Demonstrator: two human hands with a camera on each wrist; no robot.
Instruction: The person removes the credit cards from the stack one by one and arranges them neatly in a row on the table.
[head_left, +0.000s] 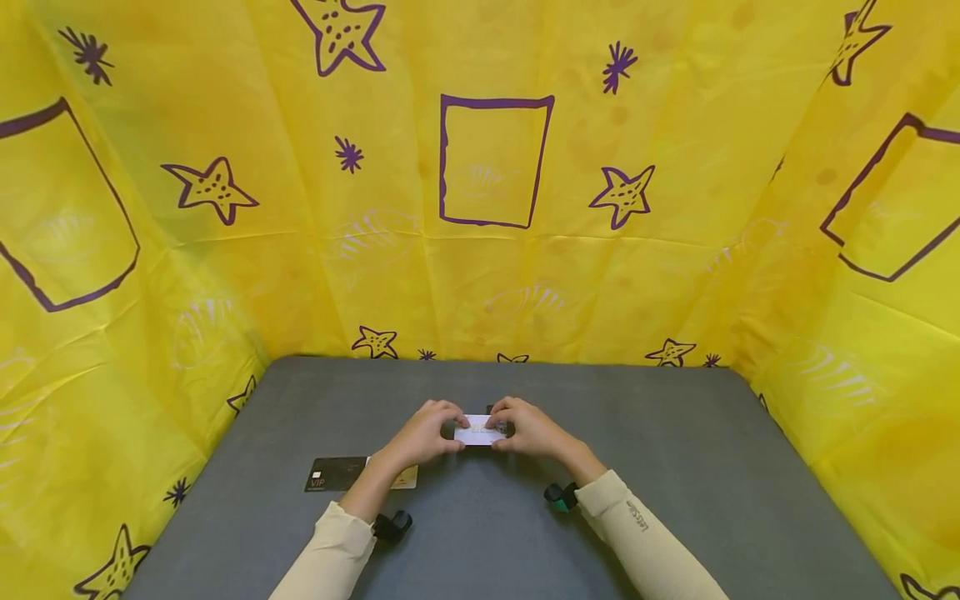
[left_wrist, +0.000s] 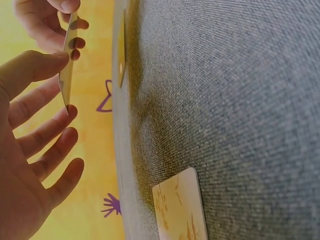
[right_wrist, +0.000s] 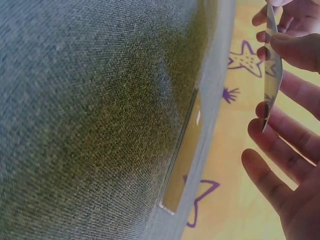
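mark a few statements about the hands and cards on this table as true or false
1. Both hands hold the white card above the grey table. True.
2. The left hand is empty. False: its fingers pinch the card's end.
3. A black card lies on the table near the left forearm. True.
4. The right hand rests flat on the table. False: it grips the white card.
5. The backdrop is plain blue. False: yellow with purple stars.

A black VIP card [head_left: 335,473] and a gold card [head_left: 406,478] lie on a grey table [head_left: 675,467] before a yellow star-print backdrop [head_left: 675,275]
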